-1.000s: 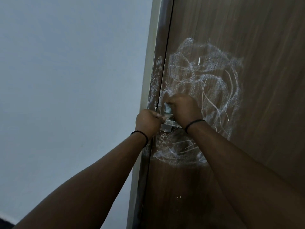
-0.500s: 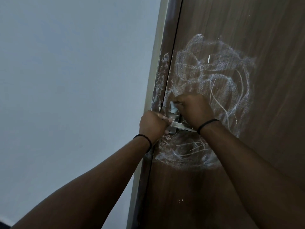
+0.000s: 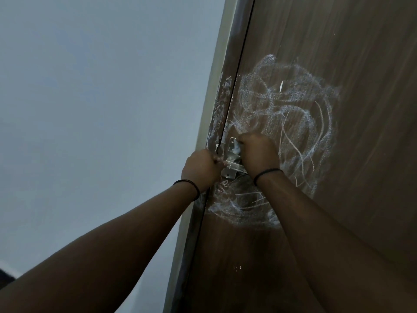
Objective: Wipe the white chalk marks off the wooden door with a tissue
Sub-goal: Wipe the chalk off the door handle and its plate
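Note:
The brown wooden door (image 3: 352,53) fills the right of the head view. White chalk marks (image 3: 291,105) swirl across it, with more scribbles (image 3: 239,204) below the hands and smears on the frame edge (image 3: 222,98). My right hand (image 3: 259,154) is fisted on a small white tissue (image 3: 237,148), pressing it against the metal lock plate (image 3: 232,159). My left hand (image 3: 202,170) is closed around the metal door handle (image 3: 232,165) just left of it. Most of the tissue is hidden in the fist.
A plain pale wall (image 3: 101,98) takes up the left half. A light door frame (image 3: 214,86) runs between wall and door. Both forearms reach up from the bottom of the view, each with a black wristband.
The view has shifted slightly, so the door sits further right. My right hand with the tissue has crept a little up the lock plate. My left hand keeps its hold on the handle.

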